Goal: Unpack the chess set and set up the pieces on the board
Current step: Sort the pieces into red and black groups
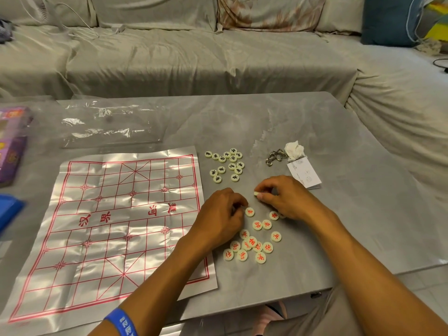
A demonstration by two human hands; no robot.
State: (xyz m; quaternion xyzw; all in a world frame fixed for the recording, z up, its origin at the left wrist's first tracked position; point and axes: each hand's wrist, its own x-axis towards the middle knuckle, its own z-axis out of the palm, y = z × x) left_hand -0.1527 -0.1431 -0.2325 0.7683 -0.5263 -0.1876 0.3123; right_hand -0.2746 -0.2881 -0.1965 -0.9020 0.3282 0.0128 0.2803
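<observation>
A creased white board sheet with a red grid lies flat on the left half of the grey table; no pieces stand on it. Several cream discs with black characters sit in a loose group just right of the board's far corner. Several discs with red characters lie nearer me, between my hands. My right hand pinches one cream disc at its fingertips, just above the table. My left hand rests curled beside the red group, fingertips by a red disc; what it holds is hidden.
An empty clear plastic bag lies behind the board. A purple box and a blue object sit at the left edge. Metal ring puzzle, crumpled tissue and a paper slip lie right of the pieces. A covered sofa stands behind.
</observation>
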